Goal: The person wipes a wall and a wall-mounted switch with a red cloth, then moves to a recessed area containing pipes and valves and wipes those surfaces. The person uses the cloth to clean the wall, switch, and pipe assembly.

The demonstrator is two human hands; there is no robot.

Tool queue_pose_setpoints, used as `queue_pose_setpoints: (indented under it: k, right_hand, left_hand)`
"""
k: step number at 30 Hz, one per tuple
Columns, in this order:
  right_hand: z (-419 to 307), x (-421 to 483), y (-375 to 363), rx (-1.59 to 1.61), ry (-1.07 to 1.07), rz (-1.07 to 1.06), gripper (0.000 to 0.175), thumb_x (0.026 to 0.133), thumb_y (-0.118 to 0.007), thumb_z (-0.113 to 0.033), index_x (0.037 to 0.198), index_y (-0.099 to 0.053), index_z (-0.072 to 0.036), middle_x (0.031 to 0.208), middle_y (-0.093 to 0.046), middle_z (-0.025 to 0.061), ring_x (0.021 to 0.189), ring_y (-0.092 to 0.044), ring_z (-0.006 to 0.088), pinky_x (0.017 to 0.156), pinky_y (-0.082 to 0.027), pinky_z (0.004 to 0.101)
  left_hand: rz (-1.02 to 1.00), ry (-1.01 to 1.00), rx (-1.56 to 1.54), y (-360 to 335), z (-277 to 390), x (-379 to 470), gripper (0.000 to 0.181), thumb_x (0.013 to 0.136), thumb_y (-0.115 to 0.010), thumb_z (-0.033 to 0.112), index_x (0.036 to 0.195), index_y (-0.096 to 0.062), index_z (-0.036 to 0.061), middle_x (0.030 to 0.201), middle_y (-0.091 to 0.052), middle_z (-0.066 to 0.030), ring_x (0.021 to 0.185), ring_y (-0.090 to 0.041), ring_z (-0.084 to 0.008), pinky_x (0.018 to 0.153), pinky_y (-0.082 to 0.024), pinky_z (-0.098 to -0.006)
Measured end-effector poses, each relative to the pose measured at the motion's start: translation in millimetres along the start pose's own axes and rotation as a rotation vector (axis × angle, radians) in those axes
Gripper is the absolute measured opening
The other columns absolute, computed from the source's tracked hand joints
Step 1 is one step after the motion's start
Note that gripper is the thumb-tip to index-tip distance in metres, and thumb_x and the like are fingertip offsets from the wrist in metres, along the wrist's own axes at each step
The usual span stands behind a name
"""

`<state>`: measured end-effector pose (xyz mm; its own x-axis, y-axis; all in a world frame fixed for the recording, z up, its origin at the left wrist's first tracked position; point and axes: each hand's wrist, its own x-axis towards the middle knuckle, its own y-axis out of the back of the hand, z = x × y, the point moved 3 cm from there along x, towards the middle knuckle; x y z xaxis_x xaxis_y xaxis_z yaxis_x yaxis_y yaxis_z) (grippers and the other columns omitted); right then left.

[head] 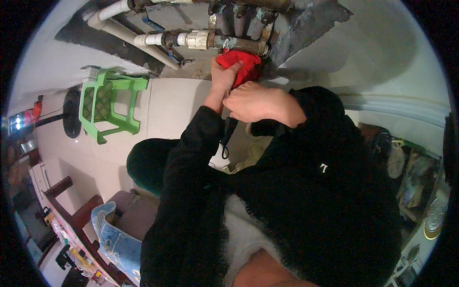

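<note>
A bunched red cloth [244,64] lies just below a corroded metal pipe manifold [238,43]. My left hand [224,76] grips the cloth's left side, its thumb pressed on the red fabric. My right hand [256,101] is closed in a fist at the cloth's lower end, around a black handle [229,129] that sticks out below and ends in a cord loop. What the cloth covers is hidden. A white plastic pipe union [198,39] joins the manifold on its left.
White pipes [118,32] and a blue-handled valve [153,23] run along the wall. A green plastic stool [111,104] stands on the tiled floor at the left, near a round black base [72,113]. Blue denim [116,244] hangs at the lower left.
</note>
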<state>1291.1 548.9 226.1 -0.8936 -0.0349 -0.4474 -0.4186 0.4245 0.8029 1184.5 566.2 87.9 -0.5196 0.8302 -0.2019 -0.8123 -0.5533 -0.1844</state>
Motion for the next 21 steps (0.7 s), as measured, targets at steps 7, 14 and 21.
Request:
queue_pose_setpoints:
  k: [7,14,21]
  right_hand:
    - [-1,-6,8,-0.023,-0.012,-0.046,0.026,0.091,-0.064,-0.022,0.096,-0.066,0.004,0.096,-0.07,0.0243,0.095,-0.069,0.0423,0.083,-0.054,0.0507]
    - [-5,-7,9,0.004,0.03,0.009,0.026,0.085,-0.064,-0.018,0.09,-0.074,0.006,0.094,-0.073,0.025,0.09,-0.072,0.0409,0.08,-0.057,0.05]
    - [2,-8,-6,-0.012,0.048,-0.033,0.025,0.085,-0.065,-0.019,0.092,-0.069,0.005,0.094,-0.07,0.0253,0.09,-0.068,0.0426,0.079,-0.055,0.0503]
  left_hand:
    - [-0.02,0.132,0.007,17,-14,-14,0.052,0.078,-0.082,0.01,0.124,-0.061,-0.0005,0.11,-0.071,-0.0118,0.1,-0.068,-0.0197,0.089,-0.055,-0.0353]
    - [0.068,-0.692,0.431,-14,85,-33,0.06,0.075,-0.081,0.013,0.131,-0.06,0.0101,0.116,-0.065,-0.0146,0.103,-0.067,-0.0325,0.088,-0.056,-0.0383]
    - [-0.08,-0.646,0.894,-29,72,-42,0.064,0.069,-0.082,0.02,0.13,-0.064,0.025,0.122,-0.058,-0.0119,0.103,-0.065,-0.0364,0.083,-0.057,-0.0454]
